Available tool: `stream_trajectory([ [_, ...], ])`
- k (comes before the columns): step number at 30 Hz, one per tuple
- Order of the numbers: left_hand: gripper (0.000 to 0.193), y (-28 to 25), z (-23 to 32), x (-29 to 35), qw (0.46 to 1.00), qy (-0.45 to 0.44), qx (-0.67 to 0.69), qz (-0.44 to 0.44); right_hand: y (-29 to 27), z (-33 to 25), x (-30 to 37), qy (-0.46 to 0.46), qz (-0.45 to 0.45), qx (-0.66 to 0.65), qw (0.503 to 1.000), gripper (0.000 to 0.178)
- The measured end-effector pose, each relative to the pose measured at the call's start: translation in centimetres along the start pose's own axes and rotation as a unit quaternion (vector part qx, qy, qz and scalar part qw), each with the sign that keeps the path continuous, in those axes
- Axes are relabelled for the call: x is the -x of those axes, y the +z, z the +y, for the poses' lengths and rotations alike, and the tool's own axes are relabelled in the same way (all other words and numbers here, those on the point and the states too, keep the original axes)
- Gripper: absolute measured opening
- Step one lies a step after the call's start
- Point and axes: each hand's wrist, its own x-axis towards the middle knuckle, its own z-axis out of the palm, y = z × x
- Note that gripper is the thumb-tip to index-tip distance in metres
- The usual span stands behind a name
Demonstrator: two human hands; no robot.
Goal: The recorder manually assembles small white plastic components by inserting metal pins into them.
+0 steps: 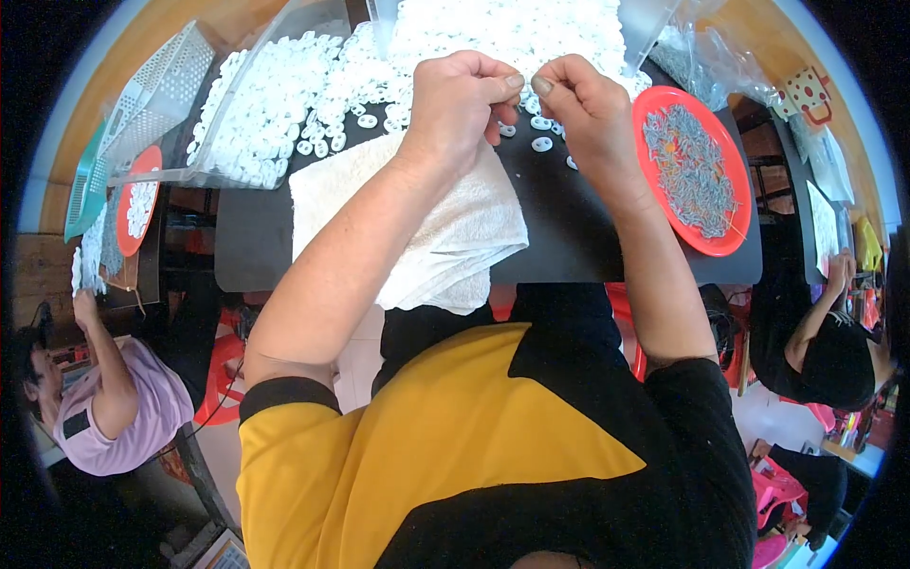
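My left hand (455, 106) is closed in a pinch above the far part of the dark table (578, 237). Close to it, fingertips almost meeting, my right hand (595, 119) pinches too. Whatever sits between the fingertips is too small to make out. Below them lie several loose white oval plastic pieces (541, 144) with holes. Under my left forearm a folded white towel (408, 228) hangs over the table's near edge. Beside my right wrist stands a red plate (736, 180) heaped with small thin grey pieces (690, 166).
White pieces (502, 33) pile up at the back, and more fill a clear bin (204, 175) on the left. Plastic bags (711, 62) and a dotted cup (806, 95) sit back right. Co-workers sit left (118, 408) and right (834, 351); a white basket (161, 90) stands far left.
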Motion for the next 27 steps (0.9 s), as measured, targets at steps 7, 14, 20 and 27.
stream_trajectory([
  [7, 0.008, 0.4, -0.3, 0.2, 1.0, 0.009, -0.023, 0.002, 0.5, -0.3, 0.3, 0.056, -0.025, -0.028, 0.998, 0.01],
  [14, 0.006, -0.7, -0.6, -0.9, 0.999, 0.034, 0.015, -0.006, 0.3, 0.6, -0.7, 0.055, -0.012, -0.062, 0.997, 0.01],
  [20, 0.005, -2.6, -0.2, -2.4, 0.991, 0.046, 0.082, 0.098, 0.8, 0.6, 0.6, -0.158, -0.032, 0.31, 0.937, 0.005],
  [27, 0.006, -2.3, 0.2, -2.0, 0.992, 0.057, 0.092, 0.069, 2.1, 0.1, 1.0, -0.18, -0.149, 0.424, 0.875, 0.008],
])
